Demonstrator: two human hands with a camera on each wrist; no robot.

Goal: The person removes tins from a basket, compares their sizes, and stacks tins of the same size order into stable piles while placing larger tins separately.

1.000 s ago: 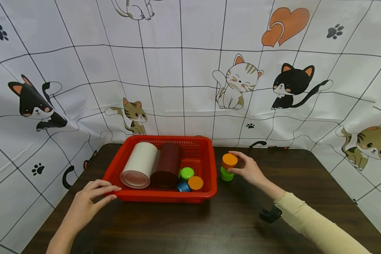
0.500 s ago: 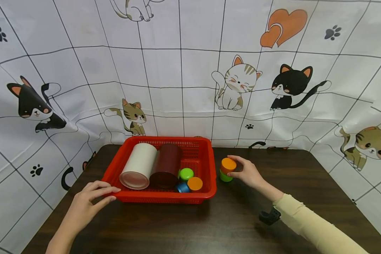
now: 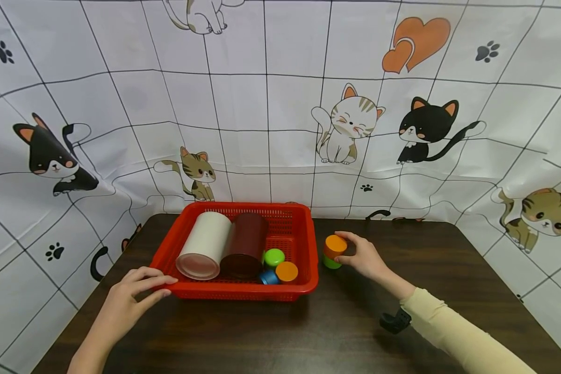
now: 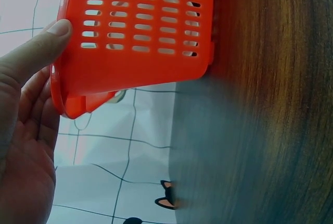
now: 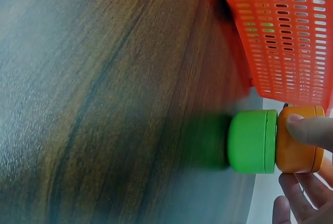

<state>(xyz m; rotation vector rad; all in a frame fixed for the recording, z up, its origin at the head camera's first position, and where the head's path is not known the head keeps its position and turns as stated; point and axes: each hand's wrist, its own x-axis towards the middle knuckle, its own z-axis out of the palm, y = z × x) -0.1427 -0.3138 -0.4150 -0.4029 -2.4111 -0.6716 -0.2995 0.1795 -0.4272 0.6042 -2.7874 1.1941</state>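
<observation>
Bench (image 3: 262, 337): dark wood grain is filling the lower centre of the frame; the surface is carrying basket and tubs
Left grip (image 3: 128, 298): at lower left, thumb and fingers are pinching the rim of the red basket (image 3: 243, 293) at its near left corner
Red basket: standing left of centre; its slotted walls are looking like stiff, light plastic, so the rim is offering a natural hold
Small tubs inside: in the near right part of the basket, a blue tub (image 3: 268, 277) is lying tipped; a second orange tub (image 3: 287, 272) is sitting beside it; a second green tub (image 3: 274, 257) is sitting just behind
Right grip (image 3: 364, 257): right of centre, thumb and fingers are holding the orange tub (image 3: 335, 245) by its sides
Orange tub: sitting upright above the green tub (image 3: 332, 264), seemingly touching its top; probably light, rigid and rather slippery, hardly fragile; the round sides are suiting a gentle pinch, since a sideways push could be toppling the pair
Canisters: a white canister (image 3: 208, 236) and a maroon canister (image 3: 246, 239) are lying side by side in the basket; their contents are not showing
Backdrop (image 3: 290, 145): cat-printed sheeting is spanning the upper frame
</observation>
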